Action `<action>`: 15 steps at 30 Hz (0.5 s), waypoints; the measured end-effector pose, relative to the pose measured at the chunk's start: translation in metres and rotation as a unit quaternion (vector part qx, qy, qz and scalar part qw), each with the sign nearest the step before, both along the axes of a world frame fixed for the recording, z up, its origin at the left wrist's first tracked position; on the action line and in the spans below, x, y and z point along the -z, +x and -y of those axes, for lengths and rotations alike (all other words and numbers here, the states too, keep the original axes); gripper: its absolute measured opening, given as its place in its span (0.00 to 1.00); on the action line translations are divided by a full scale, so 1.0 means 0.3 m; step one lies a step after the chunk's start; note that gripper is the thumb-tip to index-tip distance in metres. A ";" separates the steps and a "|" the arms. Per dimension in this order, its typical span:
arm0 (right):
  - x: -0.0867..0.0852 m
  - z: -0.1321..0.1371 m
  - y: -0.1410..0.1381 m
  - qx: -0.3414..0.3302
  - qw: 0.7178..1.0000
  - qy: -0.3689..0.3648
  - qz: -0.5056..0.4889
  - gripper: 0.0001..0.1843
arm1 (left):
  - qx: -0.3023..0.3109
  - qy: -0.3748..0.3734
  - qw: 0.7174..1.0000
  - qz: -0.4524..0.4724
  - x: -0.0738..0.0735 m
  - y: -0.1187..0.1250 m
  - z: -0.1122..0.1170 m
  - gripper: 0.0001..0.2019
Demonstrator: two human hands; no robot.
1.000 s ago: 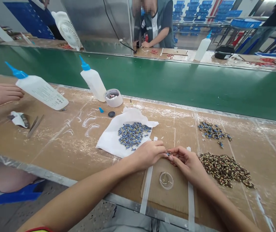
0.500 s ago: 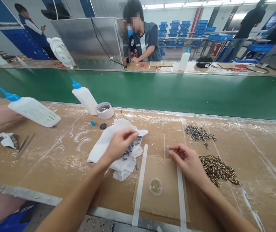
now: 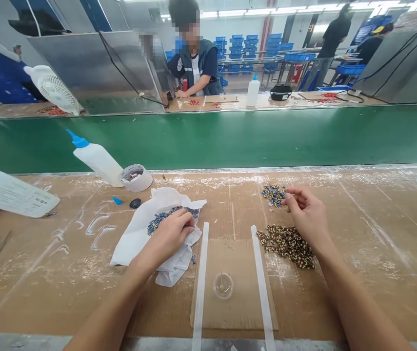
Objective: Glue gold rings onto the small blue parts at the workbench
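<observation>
My left hand (image 3: 170, 233) rests on a white cloth (image 3: 135, 239) that carries a heap of small blue parts (image 3: 159, 218); its fingers curl down onto the parts, and I cannot see whether they hold one. My right hand (image 3: 305, 209) reaches to a small pile of blue-and-yellow parts (image 3: 273, 193), fingertips pinched right at its edge. Below that hand lies a larger pile of dark speckled rings (image 3: 287, 241). Between my arms a cardboard pad (image 3: 233, 287) is taped to the bench, with a small clear dish (image 3: 223, 285) on it.
A glue bottle with a blue nozzle (image 3: 96, 158) leans beside a tape roll (image 3: 135, 177). Another bottle (image 3: 9, 193) lies at the far left. A green conveyor belt (image 3: 230, 136) runs behind the bench. A person works across it, near a white fan (image 3: 52, 87).
My hands parted. The left went to the cloth and pressed onto the blue parts. The right carried a small part up to the blue-and-yellow pile. The camera tilted up.
</observation>
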State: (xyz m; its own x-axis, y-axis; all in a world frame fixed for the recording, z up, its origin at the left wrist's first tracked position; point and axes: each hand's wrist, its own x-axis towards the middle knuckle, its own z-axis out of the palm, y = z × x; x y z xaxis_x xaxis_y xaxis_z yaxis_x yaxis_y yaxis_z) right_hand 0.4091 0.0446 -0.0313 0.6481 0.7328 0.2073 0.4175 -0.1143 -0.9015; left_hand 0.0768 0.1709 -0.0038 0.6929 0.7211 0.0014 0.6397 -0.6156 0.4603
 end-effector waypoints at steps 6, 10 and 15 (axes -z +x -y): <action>-0.035 0.023 -0.155 -0.121 0.992 -0.006 -0.029 0.15 | -0.056 -0.070 0.991 0.097 -0.040 -0.014 0.000 0.06; -0.084 0.077 -0.283 -0.346 0.930 -0.064 -0.104 0.14 | -0.059 -0.215 0.956 0.192 -0.031 -0.003 0.022 0.08; -0.086 0.118 -0.380 -0.497 0.850 -0.159 -0.079 0.12 | -0.013 -0.210 0.959 0.187 -0.001 0.039 0.064 0.10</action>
State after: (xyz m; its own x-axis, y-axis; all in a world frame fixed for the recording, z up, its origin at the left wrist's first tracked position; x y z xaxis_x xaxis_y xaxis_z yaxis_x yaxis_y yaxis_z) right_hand 0.2952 0.0093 -0.0054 -0.3212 0.9371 -0.1364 0.3273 -0.0253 -0.9446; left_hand 0.0885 0.1516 -0.0035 0.6817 0.7300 -0.0485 0.3938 -0.3103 0.8652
